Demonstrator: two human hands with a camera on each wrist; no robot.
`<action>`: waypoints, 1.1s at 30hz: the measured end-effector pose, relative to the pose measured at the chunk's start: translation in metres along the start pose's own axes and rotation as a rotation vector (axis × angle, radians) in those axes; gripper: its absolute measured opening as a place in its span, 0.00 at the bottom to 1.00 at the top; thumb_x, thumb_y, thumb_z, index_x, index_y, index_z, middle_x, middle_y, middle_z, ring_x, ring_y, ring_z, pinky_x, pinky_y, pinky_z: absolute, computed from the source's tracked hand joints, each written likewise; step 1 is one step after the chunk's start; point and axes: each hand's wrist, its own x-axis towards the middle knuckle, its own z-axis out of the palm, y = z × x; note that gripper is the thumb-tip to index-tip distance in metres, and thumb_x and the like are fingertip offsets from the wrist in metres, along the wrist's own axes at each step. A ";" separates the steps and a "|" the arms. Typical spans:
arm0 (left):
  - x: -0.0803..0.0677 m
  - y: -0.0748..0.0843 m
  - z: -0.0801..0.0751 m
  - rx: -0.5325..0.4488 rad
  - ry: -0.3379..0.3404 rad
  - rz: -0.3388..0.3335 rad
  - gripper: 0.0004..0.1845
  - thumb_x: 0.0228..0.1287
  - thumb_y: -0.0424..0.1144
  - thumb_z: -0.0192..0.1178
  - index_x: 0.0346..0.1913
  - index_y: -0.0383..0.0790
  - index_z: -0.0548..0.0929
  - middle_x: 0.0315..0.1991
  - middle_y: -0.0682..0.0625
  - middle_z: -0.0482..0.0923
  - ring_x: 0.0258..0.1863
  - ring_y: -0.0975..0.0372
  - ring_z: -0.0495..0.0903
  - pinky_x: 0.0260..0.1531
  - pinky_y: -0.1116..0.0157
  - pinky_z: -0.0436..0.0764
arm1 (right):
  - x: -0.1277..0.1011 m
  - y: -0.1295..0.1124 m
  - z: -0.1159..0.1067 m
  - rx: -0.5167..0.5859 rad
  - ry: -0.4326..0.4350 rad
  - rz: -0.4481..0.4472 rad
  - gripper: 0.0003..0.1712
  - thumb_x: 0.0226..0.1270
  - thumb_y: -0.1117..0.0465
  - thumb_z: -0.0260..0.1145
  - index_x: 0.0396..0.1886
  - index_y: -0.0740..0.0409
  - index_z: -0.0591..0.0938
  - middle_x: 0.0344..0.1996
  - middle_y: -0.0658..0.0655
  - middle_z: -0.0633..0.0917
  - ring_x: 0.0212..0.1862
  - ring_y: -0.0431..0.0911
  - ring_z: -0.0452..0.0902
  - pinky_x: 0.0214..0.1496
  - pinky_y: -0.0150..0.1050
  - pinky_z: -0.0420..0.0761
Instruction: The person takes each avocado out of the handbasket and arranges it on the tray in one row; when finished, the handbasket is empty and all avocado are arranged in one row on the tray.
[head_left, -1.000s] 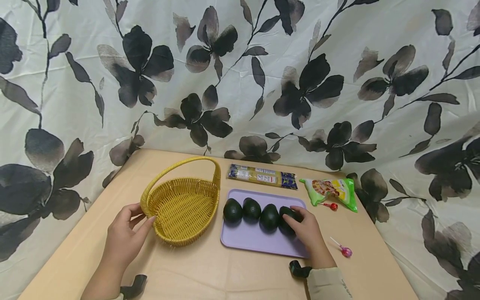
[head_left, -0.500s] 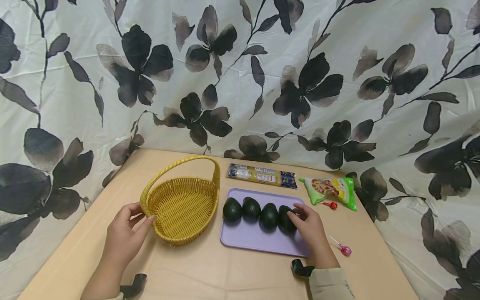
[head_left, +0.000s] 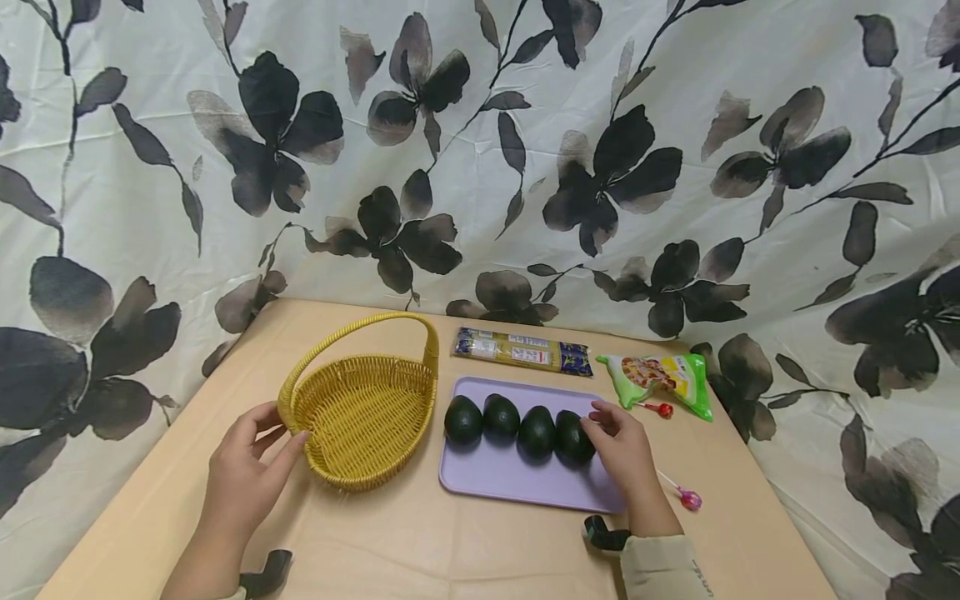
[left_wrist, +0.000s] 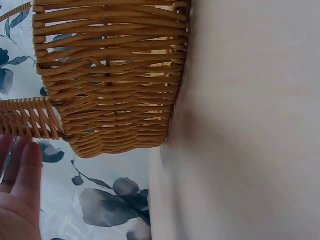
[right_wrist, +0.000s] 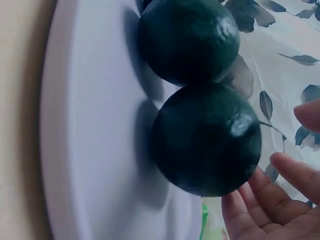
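Note:
A yellow wicker basket with a tall handle stands on the left half of the table, nothing inside it. My left hand is at its left side; in the left wrist view its fairly straight fingers lie right by the handle base. Several dark green avocados sit in a row on a purple tray. Beside the rightmost avocado is my right hand. Its fingers are loosely bent, and in the right wrist view the fingertips are close under that avocado, the thumb apart.
Behind the tray lies a long pasta packet, with a green snack bag to its right. A red lollipop is near the bag, a pink one right of my right hand. A floral cloth hangs behind the table.
My right hand has loosened from the rightmost avocado and drawn slightly right, leaving more of it showing. The left hand and basket stay in place.

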 end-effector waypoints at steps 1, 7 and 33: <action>0.001 0.000 0.000 -0.003 0.030 0.032 0.32 0.54 0.21 0.74 0.63 0.29 0.75 0.54 0.41 0.79 0.56 0.81 0.73 0.57 0.86 0.77 | -0.001 -0.001 -0.001 -0.003 0.009 -0.005 0.27 0.74 0.53 0.66 0.67 0.61 0.78 0.57 0.65 0.84 0.60 0.57 0.80 0.69 0.55 0.81; 0.011 0.014 -0.003 0.056 0.274 0.320 0.19 0.65 0.35 0.68 0.55 0.26 0.82 0.49 0.36 0.83 0.54 0.61 0.83 0.64 0.82 0.76 | -0.010 -0.014 -0.006 -0.024 0.045 -0.107 0.23 0.74 0.54 0.67 0.64 0.59 0.80 0.57 0.63 0.85 0.59 0.55 0.81 0.68 0.54 0.83; 0.022 0.073 0.039 0.504 -0.619 0.985 0.42 0.67 0.78 0.42 0.80 0.68 0.57 0.84 0.56 0.47 0.83 0.51 0.48 0.80 0.35 0.46 | -0.080 -0.066 -0.004 -1.033 -0.139 -1.017 0.52 0.64 0.17 0.48 0.83 0.29 0.49 0.84 0.48 0.50 0.84 0.56 0.39 0.80 0.76 0.31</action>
